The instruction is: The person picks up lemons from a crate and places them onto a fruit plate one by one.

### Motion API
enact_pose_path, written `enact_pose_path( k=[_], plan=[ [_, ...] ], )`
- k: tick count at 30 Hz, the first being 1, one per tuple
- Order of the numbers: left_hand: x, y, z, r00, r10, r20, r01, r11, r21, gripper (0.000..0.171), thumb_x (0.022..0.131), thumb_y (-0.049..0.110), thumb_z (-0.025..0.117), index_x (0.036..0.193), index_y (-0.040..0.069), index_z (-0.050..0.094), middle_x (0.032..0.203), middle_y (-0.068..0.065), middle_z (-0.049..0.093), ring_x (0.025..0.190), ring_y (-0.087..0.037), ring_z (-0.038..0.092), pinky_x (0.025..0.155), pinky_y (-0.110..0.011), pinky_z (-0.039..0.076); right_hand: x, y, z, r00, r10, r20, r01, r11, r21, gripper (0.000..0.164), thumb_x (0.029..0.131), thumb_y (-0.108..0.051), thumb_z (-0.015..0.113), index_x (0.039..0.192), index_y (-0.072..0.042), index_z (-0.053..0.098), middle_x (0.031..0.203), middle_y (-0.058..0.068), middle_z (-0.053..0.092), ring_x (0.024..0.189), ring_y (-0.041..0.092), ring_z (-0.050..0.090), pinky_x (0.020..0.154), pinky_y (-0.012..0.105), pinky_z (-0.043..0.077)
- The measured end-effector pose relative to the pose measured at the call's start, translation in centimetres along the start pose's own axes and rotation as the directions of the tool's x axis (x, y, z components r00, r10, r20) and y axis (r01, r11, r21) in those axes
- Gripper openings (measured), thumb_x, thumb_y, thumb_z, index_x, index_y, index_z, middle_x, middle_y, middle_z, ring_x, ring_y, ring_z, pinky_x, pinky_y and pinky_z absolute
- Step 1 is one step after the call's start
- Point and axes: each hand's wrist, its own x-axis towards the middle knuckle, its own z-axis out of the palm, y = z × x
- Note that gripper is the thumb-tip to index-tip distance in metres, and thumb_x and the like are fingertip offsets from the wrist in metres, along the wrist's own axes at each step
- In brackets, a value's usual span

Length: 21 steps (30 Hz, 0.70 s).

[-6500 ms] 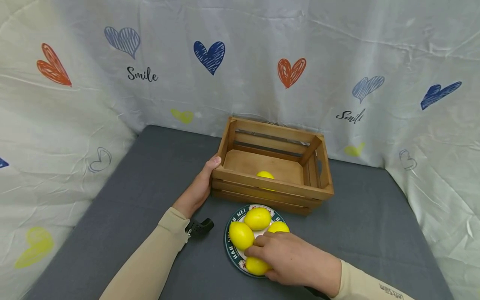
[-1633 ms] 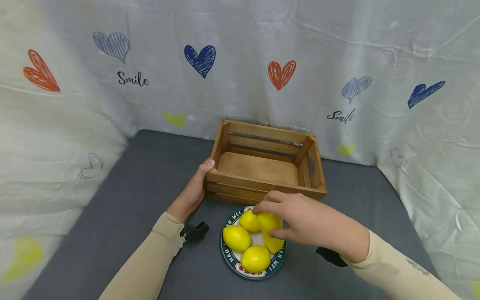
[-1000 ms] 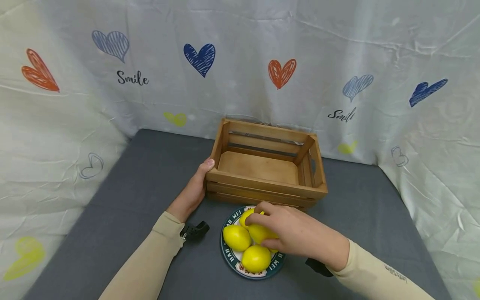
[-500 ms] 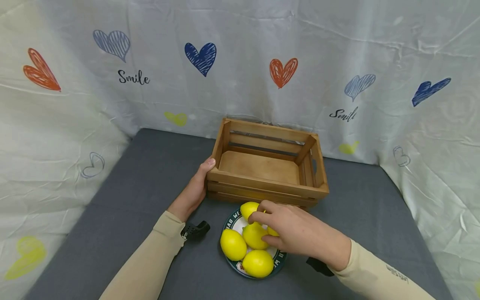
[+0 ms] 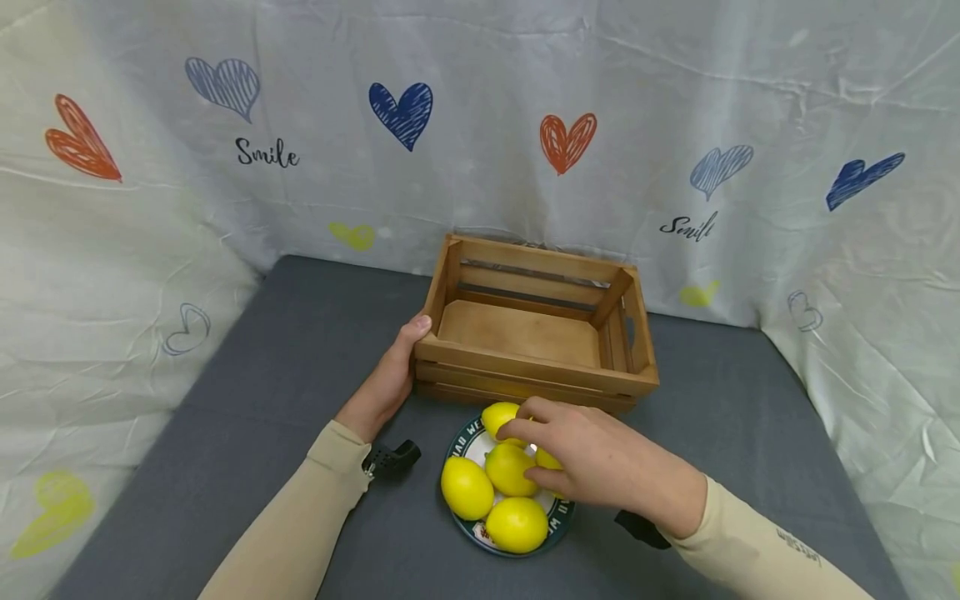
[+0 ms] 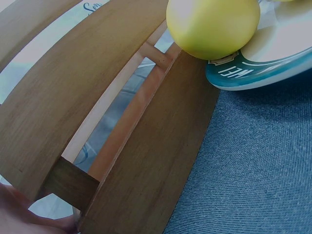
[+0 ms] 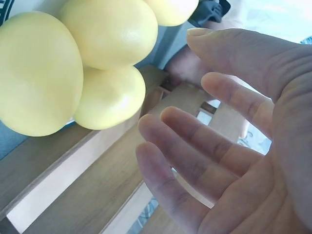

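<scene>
My left hand (image 5: 386, 379) grips the left end of the wooden slatted crate (image 5: 540, 362), thumb on its rim. In front of the crate, a round plate (image 5: 457, 446) with a dark green rim carries several yellow lemons. One lemon (image 5: 510, 469) lies in the middle, with another lemon (image 5: 467, 487) to its left and a lemon (image 5: 517, 525) nearest me. A lemon (image 5: 500, 421) at the back is partly covered by my right hand (image 5: 600, 454). In the right wrist view the right hand's fingers (image 7: 180, 165) are spread, apart from the lemons and holding nothing.
A dark grey cloth (image 5: 300, 358) covers the table. A white curtain (image 5: 480, 183) printed with hearts and "Smile" hangs behind the crate and at both sides. Black wrist cameras hang under both wrists.
The lemon seen earlier in the crate is gone from it. My right hand has lowered a lemon into the plate's middle and let go; neighbouring lemons shifted. My left hand keeps its grip.
</scene>
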Motion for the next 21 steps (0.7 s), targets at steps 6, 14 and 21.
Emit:
enact_pose_path(
  k=[6,14,21],
  plan=[
    [0.4,0.2,0.3,1.000,-0.007,0.015,0.007,1.000,0.003,0.092,0.100,0.065,0.042,0.176,0.024,0.007,0.181,-0.006,0.009,0.164,-0.033,0.014,0.134,-0.061,0.007,-0.8,0.6,0.1,0.999,0.019,-0.051,-0.018,1.000,0.014,0.044,0.096,-0.028,0.083,0.138,-0.024,0.071,0.132,-0.004,0.067,0.094,0.007,0.067,0.082,0.027,0.059],
    [0.5,0.5,-2.1,0.999,-0.036,-0.014,0.036,0.998,0.044,0.092,0.102,0.069,0.037,0.175,0.021,0.009,0.180,-0.010,0.012,0.165,-0.032,0.016,0.135,-0.061,0.005,-2.1,2.4,-0.7,0.977,0.082,-0.195,-0.083,0.997,0.003,0.050,0.096,-0.029,0.084,0.144,-0.026,0.067,0.140,-0.007,0.065,0.110,0.010,0.071,0.087,0.033,0.062],
    [-3.0,2.2,-6.6,0.994,-0.019,-0.109,0.059,0.926,0.374,0.087,0.108,0.073,0.023,0.175,0.017,0.015,0.182,-0.016,0.013,0.166,-0.046,0.019,0.133,-0.065,0.016,-4.7,5.2,-0.6,0.943,0.180,-0.280,-0.185,0.983,0.010,0.049,0.096,-0.028,0.084,0.143,-0.025,0.068,0.139,-0.007,0.068,0.118,0.015,0.071,0.092,0.041,0.062]
  ],
)
